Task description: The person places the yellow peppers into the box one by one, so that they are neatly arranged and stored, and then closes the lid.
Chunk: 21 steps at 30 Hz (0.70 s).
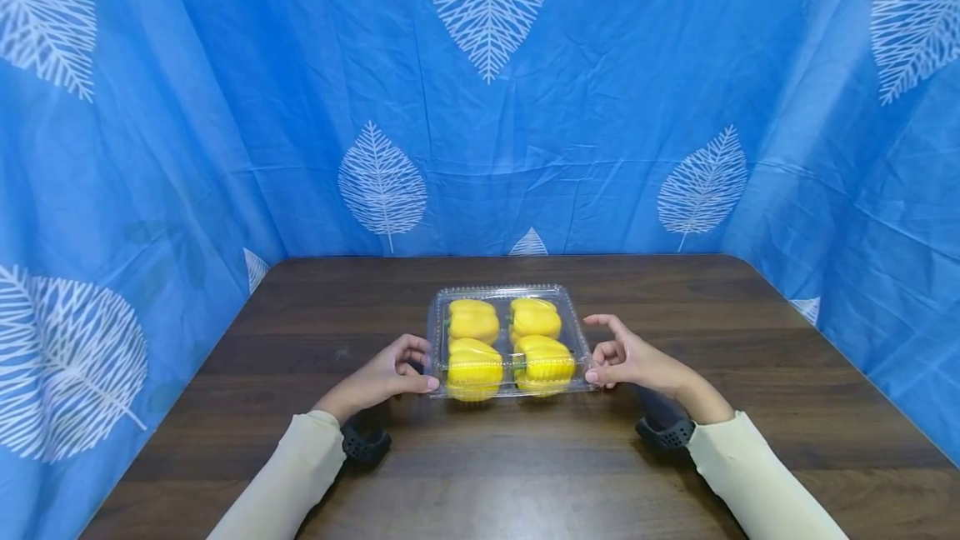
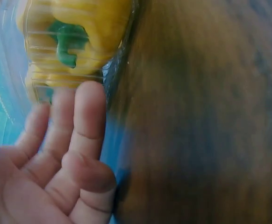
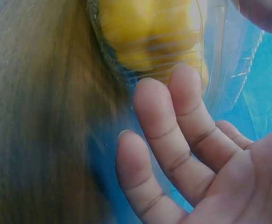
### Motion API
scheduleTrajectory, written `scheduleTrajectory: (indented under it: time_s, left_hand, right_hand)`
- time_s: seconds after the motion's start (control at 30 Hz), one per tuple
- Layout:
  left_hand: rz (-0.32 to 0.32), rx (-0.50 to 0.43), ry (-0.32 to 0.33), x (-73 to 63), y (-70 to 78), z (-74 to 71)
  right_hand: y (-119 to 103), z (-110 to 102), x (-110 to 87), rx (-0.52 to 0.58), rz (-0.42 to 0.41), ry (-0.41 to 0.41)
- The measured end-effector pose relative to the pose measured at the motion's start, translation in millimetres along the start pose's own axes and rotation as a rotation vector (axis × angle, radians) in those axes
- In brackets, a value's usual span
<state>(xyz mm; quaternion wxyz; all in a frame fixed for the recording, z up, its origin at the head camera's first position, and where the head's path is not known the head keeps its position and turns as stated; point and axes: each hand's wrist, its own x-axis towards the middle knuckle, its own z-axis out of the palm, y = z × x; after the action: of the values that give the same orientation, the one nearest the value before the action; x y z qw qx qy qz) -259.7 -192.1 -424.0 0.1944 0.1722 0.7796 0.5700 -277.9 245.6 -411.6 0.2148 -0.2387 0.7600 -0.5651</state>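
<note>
A clear plastic clamshell container (image 1: 504, 363) with a ribbed rim holds several yellow bell peppers (image 1: 475, 322) in rows. Green stems show on some, such as the pepper (image 2: 105, 28) in the left wrist view. My left hand (image 1: 386, 372) grips the container's left side, its thumb at the near corner and fingertips against the ribbed wall. At the right side my right hand (image 1: 637, 361) pinches the near corner, thumb in front, index finger raised off it. In the right wrist view, fingertips (image 3: 152, 100) meet the side wall below a yellow pepper (image 3: 145, 25).
The dark wooden table (image 1: 480, 465) runs under the container and both arms. A blue curtain (image 1: 585, 107) with white leaf prints hangs around its back and sides. Black straps (image 1: 366, 445) circle both wrists. The table is blurred in both wrist views.
</note>
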Motion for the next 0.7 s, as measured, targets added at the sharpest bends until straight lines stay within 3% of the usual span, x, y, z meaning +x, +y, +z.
scheduleTrajectory:
  time_s: [0.2,0.3,0.47,0.7]
  left_hand:
    - [0.087,0.005,-0.054,1.5,-4.8,-3.1]
    - [0.111,-0.004,-0.075,2.5,-7.5,-3.7]
    - [0.084,-0.076,-0.114,4.2,-8.1,-4.0]
    - [0.046,-0.128,-0.136,4.0,-7.4,-3.5]
  right_hand:
    - [-1,-1,-1.7,-0.042,0.023,-0.071]
    - [0,-2,-2.8,-0.068,-0.010,-0.134]
    - [5,-2,-2.1,0.001,-0.117,-0.196]
    - [15,7,-1.7,0.158,-0.108,-0.150]
